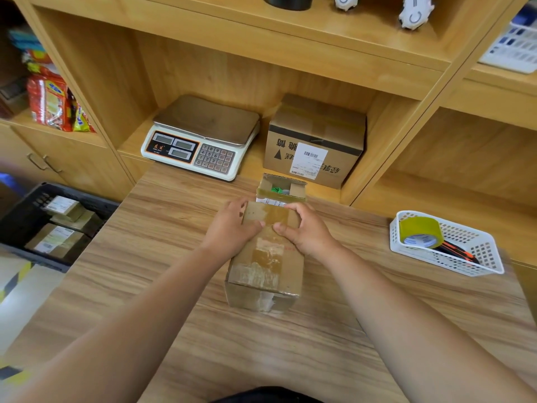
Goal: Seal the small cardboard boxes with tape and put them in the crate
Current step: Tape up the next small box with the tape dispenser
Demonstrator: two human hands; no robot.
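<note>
My left hand and right hand grip the taped box, thumbs pressing on top; black crate holds sealed boxes; white basket holds tape roll.

A brown box lies lengthwise at the middle of the table, flaps closed, with a strip of glossy brownish tape running along its top and down the near end. The left hand and right hand grip its far end, thumbs on the tape. Just behind it stands an open box, flaps up, something green inside. The tape roll, olive-yellow, leans on edge in a white basket at right. The black crate sits low at left, holding several labelled boxes.
</note>
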